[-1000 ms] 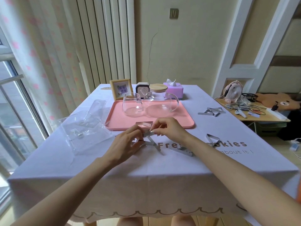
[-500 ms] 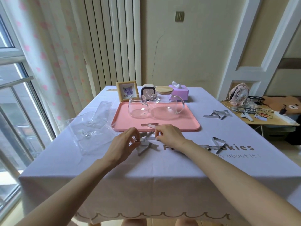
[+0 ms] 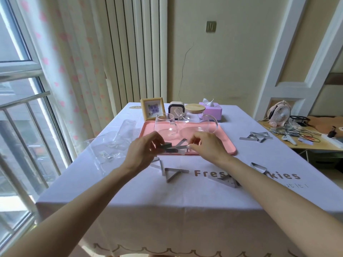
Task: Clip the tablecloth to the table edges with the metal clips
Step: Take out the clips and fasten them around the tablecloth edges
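Note:
A pale lilac tablecloth (image 3: pixel 185 201) covers the table and hangs over the near edge. My left hand (image 3: pixel 143 153) and my right hand (image 3: pixel 206 147) are raised above the table's middle, each pinching metal clips (image 3: pixel 174 147) that are tangled together between them. Loose triangular metal clips lie on the cloth: one (image 3: pixel 174 173) just below my hands, another (image 3: pixel 157 164) beside it, a pair (image 3: pixel 228 180) under my right forearm, one (image 3: pixel 259 166) further right, and a pile (image 3: pixel 257 136) at the far right.
A pink tray (image 3: pixel 228 147) holds a glass cup (image 3: pixel 165 125) and a glass teapot (image 3: pixel 196 121) with a wooden lid. Behind it stand a photo frame (image 3: pixel 152 108), a small clock (image 3: pixel 176 108) and a purple tissue box (image 3: pixel 211 109). Clear plastic packaging (image 3: pixel 115 143) lies left. A cluttered side table (image 3: pixel 315 145) stands right.
Both hands have lifted from the cloth with the tangled clips, rising in front of the tray. One or two clips stayed behind on the cloth below them.

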